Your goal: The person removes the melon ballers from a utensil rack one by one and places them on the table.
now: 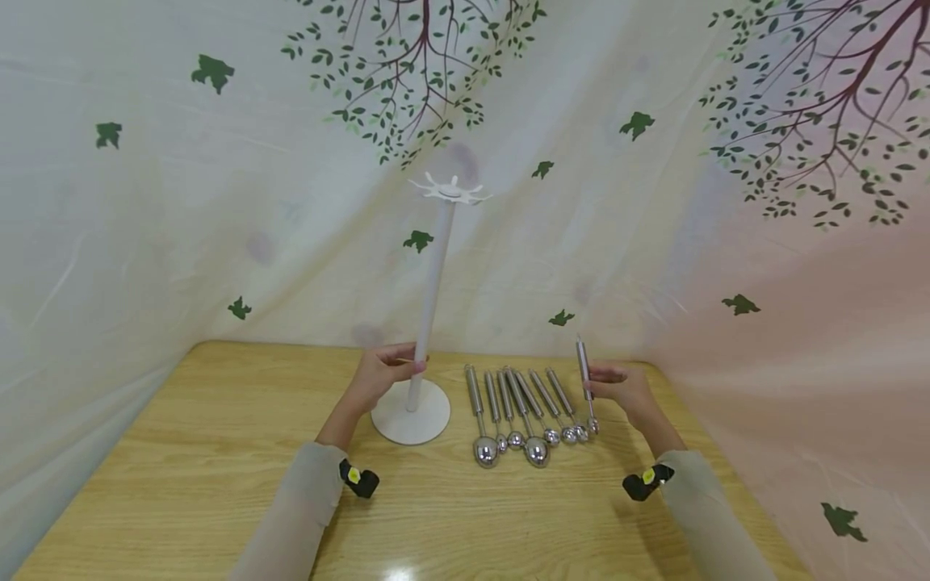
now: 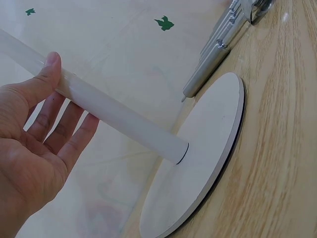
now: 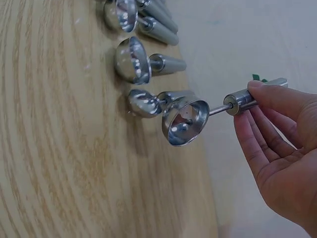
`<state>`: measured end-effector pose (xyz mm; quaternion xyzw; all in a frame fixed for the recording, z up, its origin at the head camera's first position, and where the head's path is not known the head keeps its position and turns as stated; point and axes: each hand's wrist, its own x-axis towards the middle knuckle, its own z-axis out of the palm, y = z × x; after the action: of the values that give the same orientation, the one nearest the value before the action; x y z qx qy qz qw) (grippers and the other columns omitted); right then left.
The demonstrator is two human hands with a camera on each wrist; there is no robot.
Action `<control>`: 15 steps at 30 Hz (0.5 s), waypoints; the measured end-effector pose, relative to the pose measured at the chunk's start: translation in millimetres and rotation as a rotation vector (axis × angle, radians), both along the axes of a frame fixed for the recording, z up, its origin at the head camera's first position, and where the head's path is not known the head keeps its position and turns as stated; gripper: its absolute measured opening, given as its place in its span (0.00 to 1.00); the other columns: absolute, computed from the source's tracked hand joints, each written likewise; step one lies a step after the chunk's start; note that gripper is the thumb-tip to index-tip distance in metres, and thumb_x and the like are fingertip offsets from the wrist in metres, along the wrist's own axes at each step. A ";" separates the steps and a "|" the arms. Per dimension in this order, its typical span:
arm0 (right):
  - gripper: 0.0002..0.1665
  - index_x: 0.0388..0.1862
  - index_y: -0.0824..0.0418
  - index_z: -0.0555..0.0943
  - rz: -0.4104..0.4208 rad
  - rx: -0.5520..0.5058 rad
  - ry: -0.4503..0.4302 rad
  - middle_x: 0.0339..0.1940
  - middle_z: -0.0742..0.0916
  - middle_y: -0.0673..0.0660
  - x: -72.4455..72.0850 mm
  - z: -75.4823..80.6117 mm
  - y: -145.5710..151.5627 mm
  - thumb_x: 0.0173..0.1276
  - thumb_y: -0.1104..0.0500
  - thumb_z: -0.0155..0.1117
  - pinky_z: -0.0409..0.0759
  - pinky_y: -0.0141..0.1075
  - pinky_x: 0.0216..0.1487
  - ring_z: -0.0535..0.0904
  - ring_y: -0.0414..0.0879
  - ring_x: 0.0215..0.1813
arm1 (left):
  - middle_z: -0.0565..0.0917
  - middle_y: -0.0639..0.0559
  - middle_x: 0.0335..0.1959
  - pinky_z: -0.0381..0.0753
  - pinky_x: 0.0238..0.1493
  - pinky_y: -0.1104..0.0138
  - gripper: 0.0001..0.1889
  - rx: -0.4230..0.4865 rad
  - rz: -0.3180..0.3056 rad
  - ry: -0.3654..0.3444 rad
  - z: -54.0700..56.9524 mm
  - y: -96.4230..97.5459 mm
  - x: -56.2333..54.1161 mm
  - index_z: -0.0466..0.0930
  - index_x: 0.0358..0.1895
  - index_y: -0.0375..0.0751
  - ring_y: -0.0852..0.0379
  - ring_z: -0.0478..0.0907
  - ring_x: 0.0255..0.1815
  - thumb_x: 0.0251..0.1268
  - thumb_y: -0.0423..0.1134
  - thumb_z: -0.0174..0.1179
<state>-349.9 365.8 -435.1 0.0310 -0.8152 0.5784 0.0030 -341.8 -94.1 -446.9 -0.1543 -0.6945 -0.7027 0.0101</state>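
On the left of the head view, my left hand (image 1: 374, 377) grips the lower pole of a white stand (image 1: 433, 290) between thumb and fingers. The stand is upright on its round base (image 2: 213, 119), and a ring of upturned hooks (image 1: 452, 190) crowns it. My right hand (image 1: 626, 393) pinches a small steel scoop (image 1: 584, 367) by its handle, bowl end down. In the right wrist view that scoop's round bowl (image 3: 185, 121) hangs beside the last of the lying scoops. Several more steel scoops (image 1: 486, 450) lie side by side between my hands, bowls towards me.
The wooden table (image 1: 450, 524) ends at the back against a hanging pale cloth (image 1: 327, 266) printed with branches and green leaves. The same cloth closes in the left and right sides. The lying scoops are just right of the stand's base.
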 end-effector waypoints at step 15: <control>0.29 0.62 0.76 0.78 -0.062 0.110 0.039 0.48 0.90 0.65 -7.0 -24.4 4.3 0.66 0.63 0.74 0.88 0.29 0.46 0.87 0.35 0.37 | 0.91 0.49 0.44 0.88 0.54 0.60 0.22 0.006 -0.013 -0.001 0.3 -1.1 -0.1 0.80 0.61 0.27 0.62 0.87 0.41 0.65 0.30 0.68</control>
<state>-356.9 370.0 -459.5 0.0173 -0.8462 0.5314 0.0351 -341.9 -95.1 -446.5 -0.1588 -0.6912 -0.7050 0.0057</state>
